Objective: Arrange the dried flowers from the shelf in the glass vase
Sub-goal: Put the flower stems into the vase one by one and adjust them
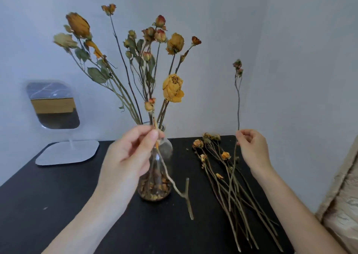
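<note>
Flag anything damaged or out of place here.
The stem pinched by the left hand ends in a crooked fork outside the glass vase. Loose petal bits litter the vase bottom.

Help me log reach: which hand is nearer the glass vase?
Left. The left hand is right in front of the vase, at its neck, pinching a short stem. The right hand is off to the vase's right, above the loose stems, pinching a thin stem.

A home room: a small standing mirror (55, 106) on a black table (58, 195) against plain walls (290, 40).
</note>
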